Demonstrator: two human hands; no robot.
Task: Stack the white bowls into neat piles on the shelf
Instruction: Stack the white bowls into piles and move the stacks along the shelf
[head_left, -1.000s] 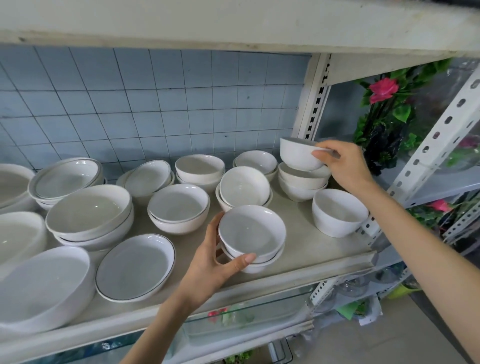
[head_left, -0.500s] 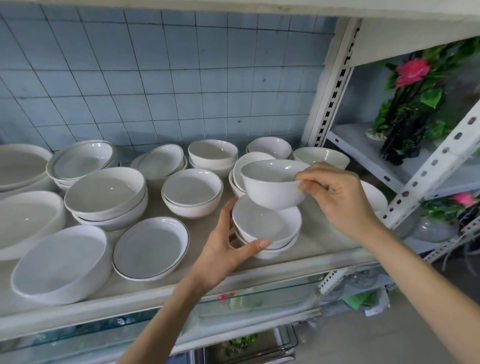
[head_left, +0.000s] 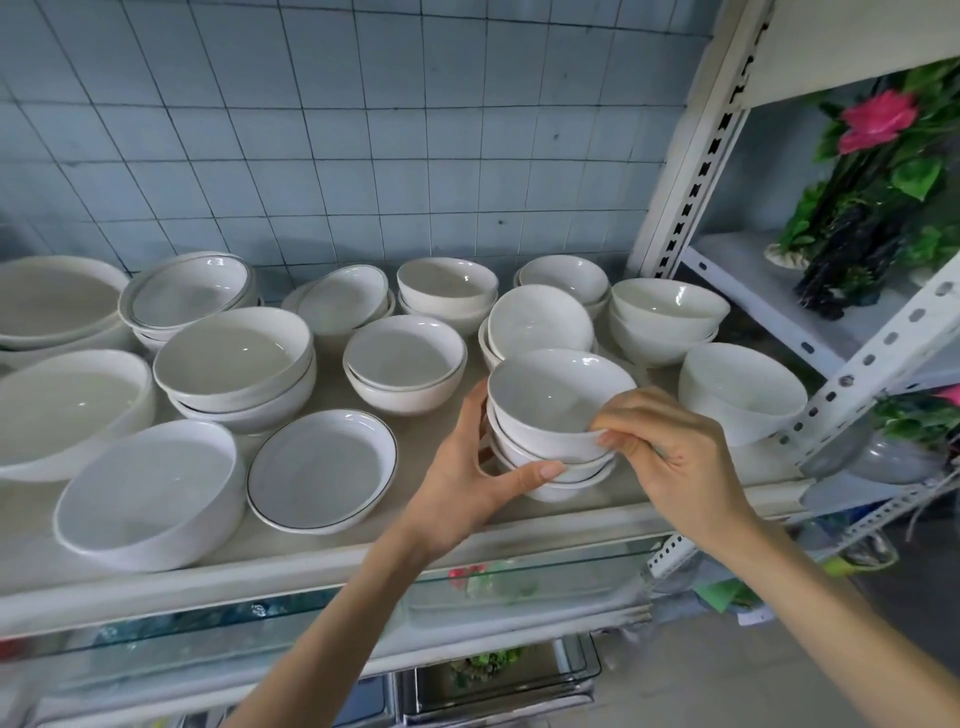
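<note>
Head view: top bowl rests nested in the pile of small bowls, near the front edge of the shelf. Right hand pinches the top bowl's near rim between thumb and fingertips. Left hand holds the pile's left side, thumb curled across its front. Single deep bowl stands near the pile's right, apart. More white bowl piles behind and leftward. Blue tiled wall behind; pink flowers far right.

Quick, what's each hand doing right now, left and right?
Left hand: holding, curled round the front bowl pile.
Right hand: holding, pinching the rim of the top bowl on that pile.
</note>
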